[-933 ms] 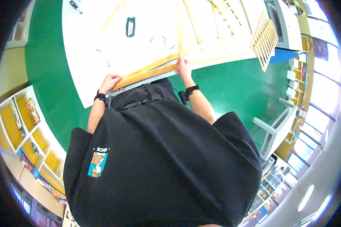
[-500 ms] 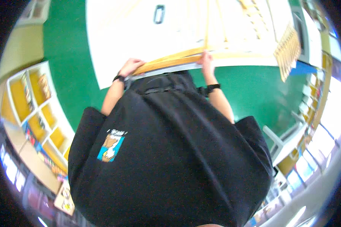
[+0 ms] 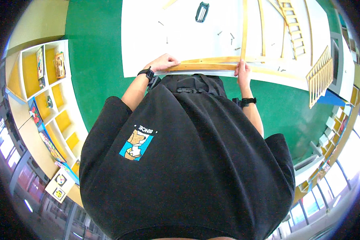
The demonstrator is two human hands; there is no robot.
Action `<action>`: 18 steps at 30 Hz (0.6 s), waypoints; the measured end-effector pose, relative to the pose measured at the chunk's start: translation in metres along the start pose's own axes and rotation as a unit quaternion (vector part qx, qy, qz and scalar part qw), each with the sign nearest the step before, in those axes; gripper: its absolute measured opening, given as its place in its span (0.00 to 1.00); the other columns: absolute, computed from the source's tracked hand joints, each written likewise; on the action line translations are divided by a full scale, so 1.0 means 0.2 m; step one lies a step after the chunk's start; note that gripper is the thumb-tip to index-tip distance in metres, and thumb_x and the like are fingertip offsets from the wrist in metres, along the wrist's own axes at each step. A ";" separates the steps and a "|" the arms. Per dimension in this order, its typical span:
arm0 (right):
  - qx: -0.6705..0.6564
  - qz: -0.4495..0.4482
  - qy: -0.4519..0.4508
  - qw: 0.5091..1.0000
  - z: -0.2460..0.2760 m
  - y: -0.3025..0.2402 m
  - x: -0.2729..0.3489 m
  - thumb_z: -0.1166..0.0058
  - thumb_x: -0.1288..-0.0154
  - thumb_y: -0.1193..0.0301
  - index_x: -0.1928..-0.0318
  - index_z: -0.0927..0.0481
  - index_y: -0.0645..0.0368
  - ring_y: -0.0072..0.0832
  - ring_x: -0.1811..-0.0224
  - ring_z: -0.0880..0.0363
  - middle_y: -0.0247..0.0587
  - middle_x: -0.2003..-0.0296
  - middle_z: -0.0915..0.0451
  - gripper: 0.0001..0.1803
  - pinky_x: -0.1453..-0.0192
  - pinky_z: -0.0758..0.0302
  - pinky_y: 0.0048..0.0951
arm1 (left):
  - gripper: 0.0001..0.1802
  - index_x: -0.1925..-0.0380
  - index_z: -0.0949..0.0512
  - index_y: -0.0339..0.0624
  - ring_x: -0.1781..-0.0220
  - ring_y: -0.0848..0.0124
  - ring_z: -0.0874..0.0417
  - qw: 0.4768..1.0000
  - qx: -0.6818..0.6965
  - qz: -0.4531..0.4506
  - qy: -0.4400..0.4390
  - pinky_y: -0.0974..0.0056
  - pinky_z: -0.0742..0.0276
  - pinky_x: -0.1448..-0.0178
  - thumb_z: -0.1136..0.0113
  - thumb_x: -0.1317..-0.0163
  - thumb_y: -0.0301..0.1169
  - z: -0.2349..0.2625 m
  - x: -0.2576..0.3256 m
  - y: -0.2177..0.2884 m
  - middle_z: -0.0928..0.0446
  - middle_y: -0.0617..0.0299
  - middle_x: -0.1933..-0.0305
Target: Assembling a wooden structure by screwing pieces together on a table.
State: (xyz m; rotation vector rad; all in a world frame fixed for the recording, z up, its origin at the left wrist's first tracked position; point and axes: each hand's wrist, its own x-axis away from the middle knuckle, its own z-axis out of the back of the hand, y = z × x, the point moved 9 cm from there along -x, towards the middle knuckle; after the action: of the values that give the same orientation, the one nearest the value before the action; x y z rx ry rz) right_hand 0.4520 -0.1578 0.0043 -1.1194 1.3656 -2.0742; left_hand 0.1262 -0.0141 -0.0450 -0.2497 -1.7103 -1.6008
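Two long wooden slats lie nearly side by side along the white table's near edge. My left hand (image 3: 167, 63) is closed on the left end of the nearer slat (image 3: 206, 67), thumb and fingers pinching it. Farther along, my right hand (image 3: 243, 72) grips that slat's right part, beside the foot of an upright-running slat (image 3: 244, 30). The farther slat (image 3: 212, 60) rests just beyond, its left tip close to my left fingers. Several small screws (image 3: 232, 38) are scattered on the table past my hands.
The white table (image 3: 148, 40) also bears a black folding tool set (image 3: 202, 12) and a ladder-like wooden frame (image 3: 294, 30). A slatted wooden rack (image 3: 321, 78) overhangs the right edge. A shelf unit (image 3: 54, 94) stands on the green floor (image 3: 94, 48) at left.
The whole view has shifted, so table and hands appear farther right, and the blur has cleared. Both hands keep hold of the same slat.
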 end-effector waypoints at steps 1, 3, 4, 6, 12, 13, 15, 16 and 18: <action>0.005 -0.005 -0.008 1.000 -0.01 0.00 0.00 0.59 0.28 0.57 0.77 0.30 0.58 0.19 0.90 0.39 0.30 0.90 0.37 0.23 0.85 0.39 0.22 | 0.22 0.64 0.17 0.38 0.74 0.79 0.27 0.999 -0.009 -0.033 0.021 0.69 0.28 0.71 0.41 0.39 0.48 0.01 0.00 0.01 0.25 0.69 0.76; 0.015 -0.004 -0.022 1.000 -0.02 -0.03 0.02 0.59 0.28 0.57 0.77 0.30 0.58 0.18 0.90 0.39 0.30 0.90 0.36 0.23 0.84 0.39 0.21 | 0.22 0.65 0.17 0.37 0.74 0.80 0.28 0.998 -0.023 -0.051 0.009 0.68 0.30 0.71 0.41 0.39 0.48 0.02 -0.01 0.01 0.25 0.69 0.77; 0.024 -0.002 -0.033 0.999 -0.04 -0.05 0.03 0.59 0.28 0.57 0.76 0.30 0.58 0.18 0.89 0.38 0.30 0.90 0.36 0.22 0.84 0.39 0.21 | 0.22 0.66 0.17 0.36 0.74 0.80 0.30 0.997 -0.038 -0.071 -0.004 0.68 0.31 0.70 0.41 0.39 0.47 0.01 -0.01 0.03 0.26 0.69 0.78; 0.023 -0.007 -0.033 0.999 -0.05 -0.07 0.04 0.59 0.28 0.57 0.77 0.30 0.58 0.18 0.89 0.38 0.30 0.90 0.36 0.22 0.85 0.39 0.21 | 0.22 0.67 0.17 0.36 0.74 0.80 0.31 0.997 -0.029 -0.072 0.005 0.68 0.33 0.70 0.41 0.39 0.47 0.00 0.00 0.05 0.26 0.70 0.79; 0.105 -0.013 -0.043 0.993 -0.11 -0.04 -0.04 0.52 0.31 0.58 0.65 0.20 0.60 0.17 0.83 0.33 0.28 0.83 0.30 0.18 0.79 0.35 0.23 | 0.23 0.64 0.18 0.36 0.69 0.77 0.25 0.995 -0.095 -0.040 0.010 0.65 0.28 0.63 0.44 0.39 0.48 -0.02 0.05 0.11 0.20 0.61 0.73; 0.143 0.022 -0.027 0.989 -0.12 -0.03 -0.07 0.49 0.33 0.58 0.62 0.19 0.62 0.21 0.75 0.28 0.32 0.79 0.24 0.18 0.69 0.29 0.27 | 0.23 0.66 0.18 0.35 0.72 0.77 0.28 0.994 -0.093 -0.057 0.028 0.66 0.30 0.66 0.44 0.39 0.48 -0.01 0.09 0.16 0.23 0.64 0.76; 0.140 0.072 -0.036 0.987 -0.14 0.00 -0.13 0.44 0.37 0.59 0.61 0.19 0.65 0.21 0.66 0.25 0.38 0.72 0.19 0.18 0.61 0.28 0.28 | 0.24 0.74 0.21 0.34 0.76 0.79 0.34 0.992 -0.108 -0.060 0.032 0.67 0.36 0.71 0.44 0.39 0.49 0.00 0.03 0.09 0.32 0.69 0.82; 0.192 0.062 -0.075 0.977 -0.20 -0.08 -0.11 0.44 0.37 0.60 0.60 0.19 0.64 0.22 0.63 0.25 0.39 0.69 0.19 0.18 0.59 0.27 0.28 | 0.24 0.73 0.21 0.34 0.76 0.78 0.34 0.992 -0.108 -0.051 0.031 0.67 0.35 0.70 0.44 0.39 0.49 0.01 0.05 0.08 0.31 0.68 0.82; 0.164 0.094 -0.097 0.977 -0.27 -0.11 -0.13 0.44 0.38 0.60 0.59 0.20 0.64 0.23 0.63 0.24 0.40 0.69 0.18 0.18 0.59 0.27 0.28 | 0.24 0.73 0.20 0.34 0.76 0.78 0.34 0.993 -0.108 -0.051 0.024 0.67 0.35 0.70 0.43 0.39 0.49 0.00 0.07 0.09 0.31 0.68 0.81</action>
State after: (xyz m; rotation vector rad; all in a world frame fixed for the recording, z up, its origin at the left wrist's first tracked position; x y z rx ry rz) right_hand 0.4259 -0.1002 0.0034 -0.9808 0.9541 -1.9099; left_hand 0.1271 -0.0153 -0.0227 -0.2295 -1.5360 -1.8550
